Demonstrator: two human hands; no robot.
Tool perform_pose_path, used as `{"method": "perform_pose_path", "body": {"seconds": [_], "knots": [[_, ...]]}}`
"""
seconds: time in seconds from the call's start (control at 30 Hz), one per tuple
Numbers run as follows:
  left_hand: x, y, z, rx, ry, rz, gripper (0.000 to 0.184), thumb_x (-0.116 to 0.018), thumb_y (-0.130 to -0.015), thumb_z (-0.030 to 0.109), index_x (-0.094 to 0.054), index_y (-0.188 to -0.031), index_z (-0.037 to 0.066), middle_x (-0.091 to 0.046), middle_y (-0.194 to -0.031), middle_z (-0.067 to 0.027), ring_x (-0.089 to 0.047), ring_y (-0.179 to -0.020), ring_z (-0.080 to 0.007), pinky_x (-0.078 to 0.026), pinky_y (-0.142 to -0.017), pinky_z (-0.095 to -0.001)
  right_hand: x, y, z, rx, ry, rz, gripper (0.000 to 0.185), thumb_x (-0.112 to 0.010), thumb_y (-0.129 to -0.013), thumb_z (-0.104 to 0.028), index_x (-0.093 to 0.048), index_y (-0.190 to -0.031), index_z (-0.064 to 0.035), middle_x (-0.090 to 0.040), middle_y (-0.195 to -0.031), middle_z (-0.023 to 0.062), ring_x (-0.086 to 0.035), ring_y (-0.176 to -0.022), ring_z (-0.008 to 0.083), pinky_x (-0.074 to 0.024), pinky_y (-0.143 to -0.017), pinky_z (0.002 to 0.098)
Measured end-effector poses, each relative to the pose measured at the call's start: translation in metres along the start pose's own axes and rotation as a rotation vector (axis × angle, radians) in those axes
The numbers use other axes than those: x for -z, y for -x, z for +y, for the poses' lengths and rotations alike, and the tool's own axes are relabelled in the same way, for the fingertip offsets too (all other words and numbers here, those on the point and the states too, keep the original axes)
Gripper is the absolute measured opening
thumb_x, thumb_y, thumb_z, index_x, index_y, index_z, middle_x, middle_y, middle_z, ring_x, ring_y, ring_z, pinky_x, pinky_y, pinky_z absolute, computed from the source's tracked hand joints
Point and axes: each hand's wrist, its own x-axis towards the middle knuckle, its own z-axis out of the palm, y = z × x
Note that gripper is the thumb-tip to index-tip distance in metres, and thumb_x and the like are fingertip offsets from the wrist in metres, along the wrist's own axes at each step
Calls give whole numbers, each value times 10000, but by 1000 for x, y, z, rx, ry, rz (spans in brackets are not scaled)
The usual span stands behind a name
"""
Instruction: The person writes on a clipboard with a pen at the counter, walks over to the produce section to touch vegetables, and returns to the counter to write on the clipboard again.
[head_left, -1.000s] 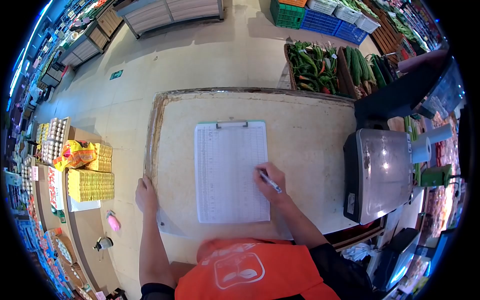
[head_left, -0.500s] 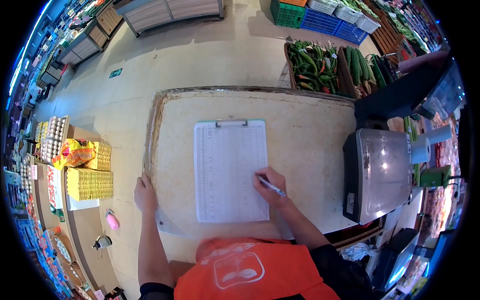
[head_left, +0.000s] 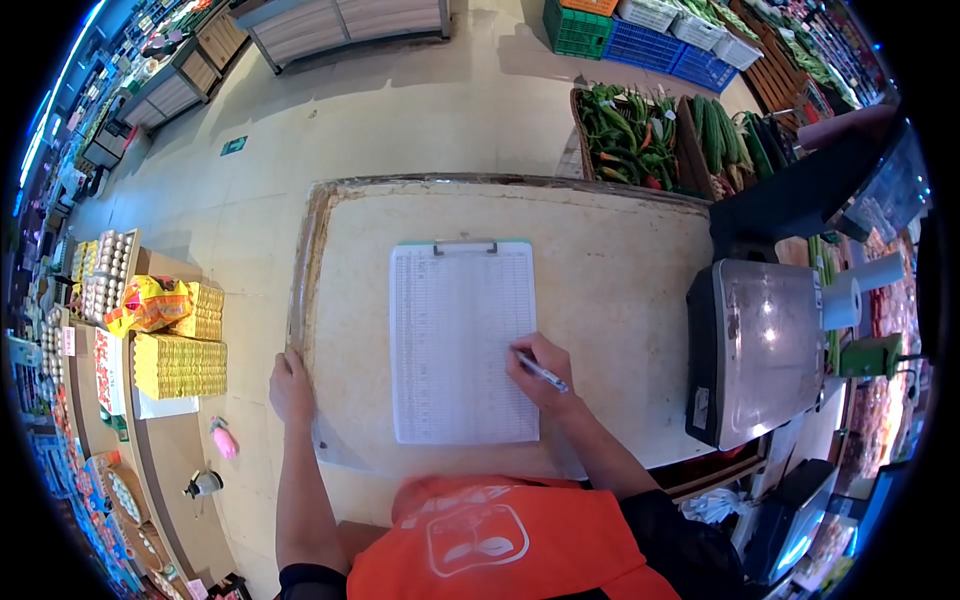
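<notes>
A pen [head_left: 543, 372] is held in my right hand [head_left: 538, 370], which rests by the right edge of a printed sheet. That sheet [head_left: 465, 340], covered in table rows, lies on a clipboard [head_left: 465, 246] with its metal clip at the far end. My left hand [head_left: 290, 388] is closed around the left edge of the worn, cream-coloured table [head_left: 610, 260]; its fingertips are partly hidden. Whether the pen tip touches the paper, I cannot tell.
A weighing scale [head_left: 765, 350] with a metal plate stands on the table's right side. Beyond the far edge sit a basket of green peppers [head_left: 625, 135] and cucumbers [head_left: 715, 130]. Yellow egg trays [head_left: 180, 367] are stacked to the left, near a pink object [head_left: 224, 440].
</notes>
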Motion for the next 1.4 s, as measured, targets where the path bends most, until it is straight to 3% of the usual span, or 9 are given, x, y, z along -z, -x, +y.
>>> {"method": "perform_pose_path", "body": {"seconds": [0.07, 0.17, 0.27, 0.37, 0.47, 0.77, 0.87, 0.97, 1.4], "knots": [[1, 0, 1, 0, -12, -6, 545, -359, -1035, 482, -628, -976, 12, -660, -899, -285, -612, -851, -489, -450, -746, -557, 0, 0, 4, 61, 37, 12, 137, -731, -834, -33, -625, -919, -18, -673, -734, 97, -642, -614, 125, -521, -576, 277], [1, 0, 1, 0, -25, -6, 520, -360, -1042, 462, -614, -951, 17, -662, -902, -264, -615, -853, -468, -454, -738, -542, 0, 3, 3, -6, 65, 179, 141, -734, -836, -40, -626, -925, -22, -676, -745, 84, -638, -624, 106, -524, -581, 270], [2, 3, 3, 2, -18, 2, 510, -361, -1046, 452, -604, -932, 19, -661, -897, -254, -615, -851, -460, -456, -729, -537, -3, 13, 11, -8, 61, 168, 142, -734, -845, -47, -630, -939, -26, -671, -749, 69, -623, -622, 90, -520, -585, 260], [2, 2, 3, -2, -23, 1, 511, -362, -1046, 453, -605, -930, 19, -661, -898, -256, -616, -850, -465, -458, -727, -539, -5, 26, 6, -73, 6, 123, 145, -737, -849, -57, -631, -944, -29, -661, -741, 62, -616, -614, 91, -516, -587, 255], [1, 0, 1, 4, -35, -10, 512, -364, -1046, 453, -608, -931, 17, -663, -905, -257, -617, -853, -468, -461, -730, -543, 1, 32, -3, -126, -33, 74, 164, -738, -818, -78, -650, -955, -55, -671, -765, 141, -686, -683, 234, -545, -628, 356], [1, 0, 1, 2, -46, -4, 508, -357, -1045, 450, -609, -953, 19, -669, -948, -259, -624, -885, -467, -468, -756, -544, 7, 32, -10, -51, -52, 26, 139, -719, -839, -72, -635, -947, -49, -650, -766, 134, -664, -661, 257, -527, -616, 369], [1, -1, 1, 16, -57, -22, 504, -358, -1044, 451, -607, -963, 21, -669, -958, -260, -624, -892, -466, -466, -762, -545, 6, 29, -12, -54, -59, 22, 143, -722, -838, -75, -626, -942, -54, -642, -750, 130, -664, -655, 258, -525, -607, 371], [1, -1, 0, 14, -60, -25, 502, -361, -1043, 450, -606, -961, 19, -668, -951, -259, -624, -888, -464, -465, -759, -545, 6, 24, -8, 53, 31, 27, 150, -731, -840, -42, -635, -954, -28, -667, -741, 105, -659, -614, 163, -528, -587, 291], [0, -2, -1, 12, -47, -15, 511, -362, -1043, 456, -600, -934, 18, -664, -910, -256, -622, -852, -457, -459, -729, -544, 2, 18, -6, 86, 7, 41, 133, -735, -835, -42, -635, -923, -36, -650, -697, 82, -625, -564, 140, -507, -546, 280]]}}
